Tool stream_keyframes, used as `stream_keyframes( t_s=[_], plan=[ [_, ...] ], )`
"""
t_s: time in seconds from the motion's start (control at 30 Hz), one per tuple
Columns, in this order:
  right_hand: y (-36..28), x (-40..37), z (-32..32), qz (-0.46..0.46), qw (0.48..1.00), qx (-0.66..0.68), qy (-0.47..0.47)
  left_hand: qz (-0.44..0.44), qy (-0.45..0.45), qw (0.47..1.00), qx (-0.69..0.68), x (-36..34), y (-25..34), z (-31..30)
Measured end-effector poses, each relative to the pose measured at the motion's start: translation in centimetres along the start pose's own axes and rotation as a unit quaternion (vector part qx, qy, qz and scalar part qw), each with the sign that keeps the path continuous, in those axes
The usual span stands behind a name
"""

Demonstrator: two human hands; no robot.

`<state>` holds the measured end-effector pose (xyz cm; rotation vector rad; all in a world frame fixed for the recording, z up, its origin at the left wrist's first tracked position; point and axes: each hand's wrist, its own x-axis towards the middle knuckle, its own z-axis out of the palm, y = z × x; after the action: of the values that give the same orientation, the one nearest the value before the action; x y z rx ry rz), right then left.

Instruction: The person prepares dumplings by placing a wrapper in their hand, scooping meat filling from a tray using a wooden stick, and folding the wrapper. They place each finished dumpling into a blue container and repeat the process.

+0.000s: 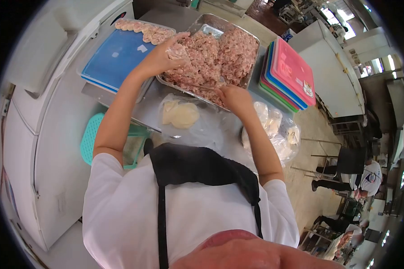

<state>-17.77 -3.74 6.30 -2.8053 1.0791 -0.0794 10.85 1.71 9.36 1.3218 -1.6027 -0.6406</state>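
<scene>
A large metal tray (165, 82) is heaped with ground meat filling (238, 51). Over its left edge, my left hand (162, 54) is curled around a pale, meat-smeared dumpling wrapper (177, 52); its far fingers are partly hidden. At the tray's near edge, my right hand (234, 98) is closed on a thin stick-like spatula (205, 86), whose tip points left into the meat. Round dough wrappers (184, 115) lie on clear plastic just below the tray. Filled dumplings (150, 31) sit in rows along the far edge of a blue tray (114, 56) at the left.
Several stacked coloured trays (294, 71), pink on top, stand right of the meat. Bagged dough wrappers (276, 130) lie below them on the steel table (148, 110). A turquoise plastic stool (93, 134) is under the left side. Other people (368, 179) are in the background at right.
</scene>
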Motion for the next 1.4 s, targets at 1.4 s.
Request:
stream_keyframes(
  t_s=[1.4],
  plan=[
    [-17.6,5.9,-9.4,0.017,0.967,0.142,0.213,0.000,-0.146,0.988,-0.045,-2.0,-5.8,-15.3]
  ],
)
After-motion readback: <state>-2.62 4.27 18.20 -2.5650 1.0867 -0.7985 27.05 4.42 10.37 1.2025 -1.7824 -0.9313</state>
